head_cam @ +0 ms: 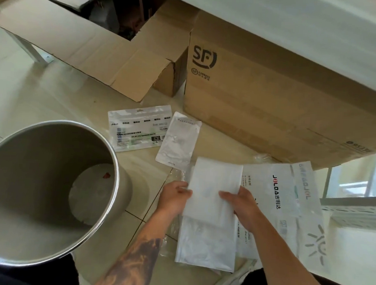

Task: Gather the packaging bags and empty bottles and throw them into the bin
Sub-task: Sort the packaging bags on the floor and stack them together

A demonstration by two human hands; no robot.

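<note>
A folded plain white packaging bag (213,183) lies on the tiled floor over a longer silvery bag (205,245). My left hand (174,197) pinches its left edge and my right hand (239,205) presses on its right side. A large white bag with JOLOA lettering (289,191) lies just to the right. Two smaller bags lie farther off: a printed one (137,128) and a plain silvery one (178,142). The round steel bin (114,166) stands to the left, with a clear wrapper in its bottom. No bottle is in view.
A big cardboard box with an SF logo (272,98) stands behind the bags, and an open cardboard box (90,43) is at the back left. A perforated metal frame (357,214) lies at the right. My white shoe (230,281) is below the bags.
</note>
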